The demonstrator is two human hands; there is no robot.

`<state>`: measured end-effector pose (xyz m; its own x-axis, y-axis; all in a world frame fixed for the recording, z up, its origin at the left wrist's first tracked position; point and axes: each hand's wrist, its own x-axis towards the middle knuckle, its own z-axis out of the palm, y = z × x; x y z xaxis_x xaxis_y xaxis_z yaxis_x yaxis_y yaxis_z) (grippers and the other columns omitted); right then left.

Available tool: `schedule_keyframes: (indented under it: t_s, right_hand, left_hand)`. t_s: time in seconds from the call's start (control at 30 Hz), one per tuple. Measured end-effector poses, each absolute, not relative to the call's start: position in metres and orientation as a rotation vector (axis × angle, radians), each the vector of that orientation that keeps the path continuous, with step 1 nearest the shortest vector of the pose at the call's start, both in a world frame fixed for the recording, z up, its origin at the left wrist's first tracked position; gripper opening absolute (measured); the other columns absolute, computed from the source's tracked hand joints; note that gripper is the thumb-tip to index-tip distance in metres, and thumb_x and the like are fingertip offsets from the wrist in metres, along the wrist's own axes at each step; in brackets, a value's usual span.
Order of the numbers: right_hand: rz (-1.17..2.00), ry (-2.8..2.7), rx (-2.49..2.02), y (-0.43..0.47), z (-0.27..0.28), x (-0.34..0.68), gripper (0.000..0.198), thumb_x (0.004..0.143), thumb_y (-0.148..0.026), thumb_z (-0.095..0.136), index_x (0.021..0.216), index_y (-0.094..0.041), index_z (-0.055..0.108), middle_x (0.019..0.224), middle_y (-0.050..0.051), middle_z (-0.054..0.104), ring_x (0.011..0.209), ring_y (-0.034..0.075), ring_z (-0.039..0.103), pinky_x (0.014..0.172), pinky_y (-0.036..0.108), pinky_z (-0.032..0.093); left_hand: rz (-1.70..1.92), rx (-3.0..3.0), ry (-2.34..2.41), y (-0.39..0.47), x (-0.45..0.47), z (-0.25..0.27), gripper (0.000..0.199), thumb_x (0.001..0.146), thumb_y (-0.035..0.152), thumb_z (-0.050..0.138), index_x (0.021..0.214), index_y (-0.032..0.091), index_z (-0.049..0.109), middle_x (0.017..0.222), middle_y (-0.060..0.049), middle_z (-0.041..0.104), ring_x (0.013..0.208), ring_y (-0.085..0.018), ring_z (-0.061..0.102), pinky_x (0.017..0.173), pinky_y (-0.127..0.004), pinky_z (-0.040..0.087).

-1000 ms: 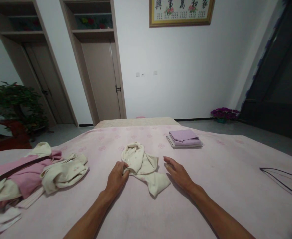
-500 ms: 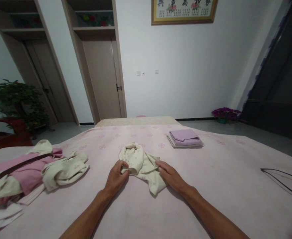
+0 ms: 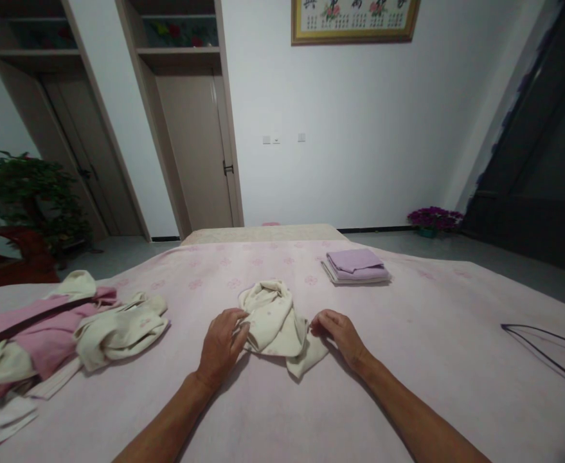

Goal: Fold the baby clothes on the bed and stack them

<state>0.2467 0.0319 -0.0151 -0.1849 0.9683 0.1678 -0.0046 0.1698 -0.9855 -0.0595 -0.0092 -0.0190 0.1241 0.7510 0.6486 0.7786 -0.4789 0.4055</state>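
Observation:
A crumpled cream garment (image 3: 272, 321) with a small print lies in front of me on the pink bedspread. Its upper part is bunched into a rounded heap, and a loose flap points down toward me on the right. At the heap's left edge, my left hand (image 3: 222, 341) rests with thumb and fingers apart, fingertips touching the cloth. My right hand (image 3: 337, 331) has curled fingers with their tips at the garment's right edge, seemingly pinching it; the thumb is mostly hidden.
Pink and cream clothes (image 3: 60, 334) lie heaped at the left, a dark strap across them. A folded purple cloth stack (image 3: 357, 265) sits farther back on the floral bedspread (image 3: 431, 347). A thin black wire loop (image 3: 528, 329) lies at the right edge.
The garment's left part has been turned over to the right, covering more of its middle. My left hand has loosened from its pinch; my right hand's fingers have drawn in and curled.

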Motion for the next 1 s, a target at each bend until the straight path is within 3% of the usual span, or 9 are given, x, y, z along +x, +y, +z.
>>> schedule_keyframes:
  t_s: [0.13,0.23,0.33,0.47,0.57,0.63,0.8,1.0]
  right_hand:
    - [1.148,-1.526,-1.008,0.030,-0.015,0.242,0.049,0.085,-0.061,0.062,0.113,-0.022,0.069,0.111,0.010,0.068,0.087,0.023,0.069,0.084,0.039,0.051]
    - [0.983,-1.714,-0.903,0.026,-0.014,0.240,0.049,0.092,-0.057,0.055,0.129,-0.025,0.062,0.126,0.012,0.061,0.105,0.024,0.064,0.094,0.041,0.049]
    - [0.758,-1.975,-0.783,0.020,-0.010,0.238,0.036,0.097,-0.049,0.050,0.117,-0.026,0.069,0.121,0.011,0.063,0.114,0.023,0.057,0.099,0.040,0.045]
    - [0.626,-2.234,-0.782,0.014,-0.003,0.231,0.034,0.101,-0.042,0.047,0.092,-0.024,0.074,0.102,0.007,0.069,0.099,0.022,0.059,0.092,0.038,0.045]
    - [0.602,-2.248,-0.819,0.014,-0.001,0.228,0.031,0.101,-0.039,0.048,0.089,-0.023,0.072,0.100,0.005,0.070,0.096,0.021,0.059,0.089,0.036,0.045]
    - [0.589,-2.249,-0.835,0.015,-0.002,0.227,0.028,0.100,-0.038,0.050,0.088,-0.022,0.070,0.100,0.005,0.070,0.095,0.020,0.058,0.088,0.035,0.044]
    - [0.547,-2.250,-0.818,0.017,-0.006,0.228,0.022,0.098,-0.035,0.053,0.088,-0.022,0.068,0.097,0.004,0.069,0.092,0.019,0.058,0.086,0.034,0.044]
    - [0.524,-2.246,-0.773,0.018,-0.009,0.229,0.018,0.096,-0.031,0.054,0.090,-0.023,0.069,0.096,0.004,0.069,0.091,0.020,0.058,0.086,0.036,0.044]
  left_hand:
    - [-1.191,-2.369,-1.627,-0.004,-0.054,-0.026,0.027,0.095,0.031,0.054,0.120,0.023,0.061,0.120,-0.011,0.064,0.114,-0.027,0.058,0.099,-0.047,0.046]
    - [-1.135,-2.410,-1.669,-0.002,-0.053,-0.029,0.029,0.090,0.026,0.059,0.118,0.022,0.063,0.122,-0.011,0.061,0.114,-0.028,0.058,0.098,-0.045,0.047]
    - [-1.116,-2.421,-1.680,-0.003,-0.053,-0.026,0.023,0.086,0.020,0.060,0.109,0.021,0.065,0.118,-0.010,0.062,0.112,-0.027,0.058,0.096,-0.043,0.047]
    - [-1.077,-2.397,-1.684,-0.006,-0.051,-0.020,0.012,0.091,0.023,0.055,0.095,0.021,0.067,0.105,-0.007,0.066,0.103,-0.025,0.060,0.092,-0.041,0.045]
    - [-1.012,-2.334,-1.787,-0.002,-0.048,-0.019,0.022,0.097,0.028,0.048,0.085,0.020,0.065,0.090,-0.006,0.067,0.090,-0.024,0.061,0.084,-0.038,0.044]
    - [-0.999,-2.267,-1.885,0.004,-0.047,-0.018,0.023,0.098,0.028,0.047,0.086,0.020,0.065,0.087,-0.005,0.068,0.086,-0.023,0.061,0.081,-0.036,0.043]
    - [-1.028,-2.238,-1.977,0.023,-0.046,-0.016,0.024,0.093,0.025,0.056,0.114,0.023,0.066,0.094,-0.003,0.073,0.088,-0.021,0.064,0.084,-0.032,0.041]
    - [-1.099,-2.337,-2.069,0.036,-0.048,-0.015,0.017,0.090,0.028,0.060,0.099,0.026,0.074,0.095,-0.001,0.075,0.084,-0.016,0.066,0.080,-0.026,0.042]
